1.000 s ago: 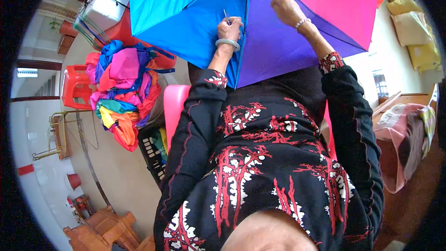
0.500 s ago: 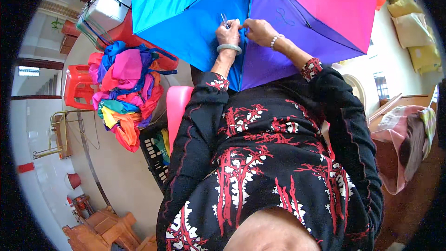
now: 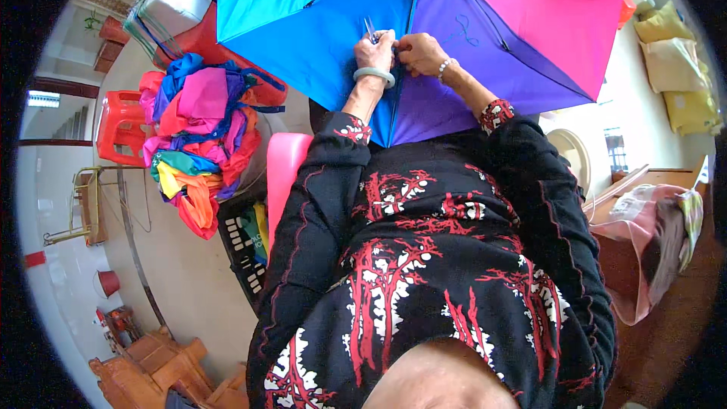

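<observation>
An open multicoloured umbrella (image 3: 333,53) is spread in front of me with its inside and dark ribs (image 3: 413,11) showing. My left hand (image 3: 374,54), with a pale bangle at its wrist, is closed at the rib between the blue and purple panels. Thin silver blades of what look like thread snips (image 3: 369,27) stick up out of its fist. Close beside it on the purple side, my right hand (image 3: 422,53) pinches at the same rib; what lies between its fingertips is too small to make out. A loop of dark thread (image 3: 468,32) lies across the purple panel.
On the left, a heap of colourful folded fabric (image 3: 201,121) is piled by a red plastic stool (image 3: 120,127). A black crate (image 3: 244,246) and a pink chair edge (image 3: 286,174) stand near my left arm. A pink cloth bag (image 3: 632,250) is at the right.
The view has shifted slightly. Both hands stay together at the rib, the right fingers a little closer in, and the thread loop on the purple panel has changed shape.
</observation>
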The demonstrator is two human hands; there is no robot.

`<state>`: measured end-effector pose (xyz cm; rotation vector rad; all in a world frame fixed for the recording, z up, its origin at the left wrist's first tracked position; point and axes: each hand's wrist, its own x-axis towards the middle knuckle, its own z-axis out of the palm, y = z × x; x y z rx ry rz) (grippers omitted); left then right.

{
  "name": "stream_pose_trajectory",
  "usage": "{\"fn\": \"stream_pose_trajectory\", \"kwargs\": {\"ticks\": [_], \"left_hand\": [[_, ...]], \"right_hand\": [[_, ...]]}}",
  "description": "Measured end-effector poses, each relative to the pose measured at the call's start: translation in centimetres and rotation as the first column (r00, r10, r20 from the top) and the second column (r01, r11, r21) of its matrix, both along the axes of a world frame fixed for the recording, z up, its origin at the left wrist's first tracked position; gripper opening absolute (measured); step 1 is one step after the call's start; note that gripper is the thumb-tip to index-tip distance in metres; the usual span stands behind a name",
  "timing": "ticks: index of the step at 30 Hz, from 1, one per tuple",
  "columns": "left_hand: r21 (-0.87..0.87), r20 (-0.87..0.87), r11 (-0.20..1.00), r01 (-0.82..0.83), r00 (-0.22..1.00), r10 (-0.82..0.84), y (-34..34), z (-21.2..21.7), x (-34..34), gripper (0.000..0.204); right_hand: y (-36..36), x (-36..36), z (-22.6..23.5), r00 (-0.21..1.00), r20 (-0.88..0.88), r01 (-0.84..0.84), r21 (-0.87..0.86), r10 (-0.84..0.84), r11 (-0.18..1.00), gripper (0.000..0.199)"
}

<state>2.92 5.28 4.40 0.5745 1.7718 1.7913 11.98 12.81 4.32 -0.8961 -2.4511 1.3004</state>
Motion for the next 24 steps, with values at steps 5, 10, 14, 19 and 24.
{"fn": "stream_pose_trajectory", "kwargs": {"ticks": [5, 10, 14, 19, 24], "left_hand": [[-0.027, 0.052, 1.000, 0.007, 0.999, -0.006, 0.1, -0.1, 0.0, 0.015], [-0.136, -0.288, 0.988, -0.071, 0.957, 0.029, 0.9, -1.2, -0.4, 0.015], [-0.204, -0.273, 0.977, -0.063, 0.962, 0.005, 1.2, -3.5, -1.6, 0.017], [-0.238, -0.331, 0.970, -0.057, 0.943, -0.026, 1.2, -2.2, -0.6, 0.018], [-0.234, -0.400, 0.972, -0.036, 0.915, -0.062, 1.6, -2.6, -0.8, 0.018]], "right_hand": [[-0.6, 0.5, 0.4, 0.961, -0.202, 0.068, -0.485, -0.188, 0.872, 0.016], [0.7, 1.7, 4.4, 0.900, -0.251, 0.219, -0.447, -0.356, 0.868, 0.013], [3.4, 5.6, 14.2, 0.829, -0.545, 0.127, -0.036, -0.126, 0.991, 0.017], [9.4, 16.3, 24.3, 0.762, -0.642, 0.565, 0.596, -0.083, 0.570, 0.018], [6.7, 17.2, 25.4, 0.473, -0.838, 0.570, 0.056, -0.272, 0.820, 0.021]]}}
